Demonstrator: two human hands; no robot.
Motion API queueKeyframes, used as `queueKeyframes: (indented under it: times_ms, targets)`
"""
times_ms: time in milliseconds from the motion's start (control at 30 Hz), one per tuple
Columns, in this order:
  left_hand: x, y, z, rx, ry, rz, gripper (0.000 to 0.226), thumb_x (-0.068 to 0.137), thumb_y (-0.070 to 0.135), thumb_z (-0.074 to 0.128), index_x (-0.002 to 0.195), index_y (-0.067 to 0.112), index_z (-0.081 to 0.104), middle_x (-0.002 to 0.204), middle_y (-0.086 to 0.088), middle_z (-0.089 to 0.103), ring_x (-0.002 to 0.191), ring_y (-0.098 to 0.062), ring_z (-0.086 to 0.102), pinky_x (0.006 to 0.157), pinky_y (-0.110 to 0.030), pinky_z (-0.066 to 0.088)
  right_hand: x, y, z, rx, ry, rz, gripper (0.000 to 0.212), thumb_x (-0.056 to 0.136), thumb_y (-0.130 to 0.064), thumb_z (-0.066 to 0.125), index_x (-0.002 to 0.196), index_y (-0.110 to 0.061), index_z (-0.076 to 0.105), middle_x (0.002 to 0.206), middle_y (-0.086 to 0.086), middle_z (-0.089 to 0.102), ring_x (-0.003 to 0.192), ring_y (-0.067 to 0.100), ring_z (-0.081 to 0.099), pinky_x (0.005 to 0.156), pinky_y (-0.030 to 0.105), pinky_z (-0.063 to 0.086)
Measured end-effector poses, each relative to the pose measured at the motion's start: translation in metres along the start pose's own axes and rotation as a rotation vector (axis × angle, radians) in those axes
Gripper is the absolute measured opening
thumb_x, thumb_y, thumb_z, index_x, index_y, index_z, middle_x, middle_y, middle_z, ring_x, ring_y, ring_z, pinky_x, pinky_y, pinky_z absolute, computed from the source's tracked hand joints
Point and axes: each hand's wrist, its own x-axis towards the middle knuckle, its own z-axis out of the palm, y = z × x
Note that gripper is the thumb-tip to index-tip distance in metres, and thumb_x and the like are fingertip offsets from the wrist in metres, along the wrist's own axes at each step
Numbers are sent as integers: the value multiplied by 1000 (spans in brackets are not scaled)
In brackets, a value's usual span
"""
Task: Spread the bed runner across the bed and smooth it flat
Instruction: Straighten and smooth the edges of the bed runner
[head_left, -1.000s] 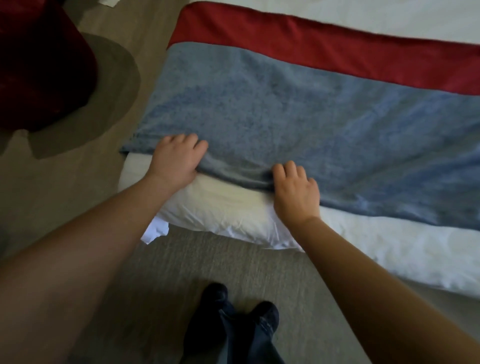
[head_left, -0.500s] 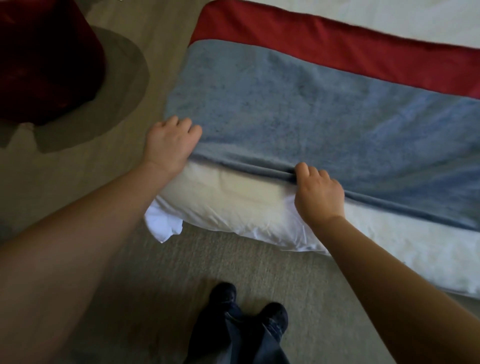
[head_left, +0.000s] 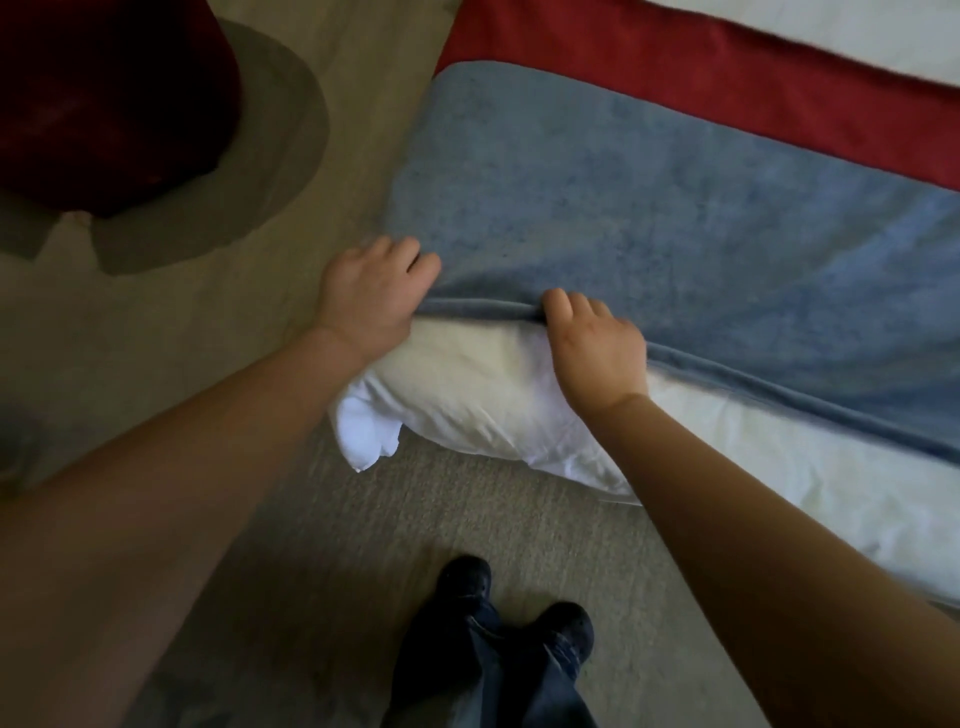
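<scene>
The blue-grey bed runner (head_left: 649, 208) lies across the white bed (head_left: 779, 467), next to a red strip of cloth (head_left: 701, 78) farther up. My left hand (head_left: 371, 291) holds the runner's near corner at the bed's left end, fingers curled over its edge. My right hand (head_left: 592, 348) grips the folded near hem a little to the right, fingers curled round it. The hem forms a ridge between the two hands. White bedding shows below the hem.
A dark red upholstered seat (head_left: 104, 93) stands on the floor at the upper left, with a grey shadow round it. Beige carpet (head_left: 182, 338) runs along the bed's left end and near side. My dark shoes (head_left: 514, 623) are beside the bed.
The view has shifted so the bed sits farther right. Both hands have slid along the near hem and bunched it into a raised fold; the two hands are now closer together.
</scene>
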Motion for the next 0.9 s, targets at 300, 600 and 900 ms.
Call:
queueKeyframes:
  times_ms: [300,600,900]
  targets:
    - [-2,-34,13,-53,-26,-305,25,71,17,65,93,11,54,93,-15,57,84,-36,57,54,-32,30,-3,-3,3,-32,111,17,19,82,-1,62,100,-6,61,86,14,59,71,32,58,55,31,32]
    - [-63,-37,23,-98,0,-97,11,64,4,64,72,9,59,72,-13,59,59,-31,61,42,-28,40,-22,13,-2,-99,400,-85,21,58,8,70,69,-7,59,67,10,55,55,26,51,50,31,37]
    - [-34,-7,8,-143,62,15,8,69,6,71,74,10,67,70,-8,64,61,-27,62,45,-31,46,-14,7,-12,11,150,-44,9,78,0,66,81,-7,70,70,10,64,60,29,59,44,28,42]
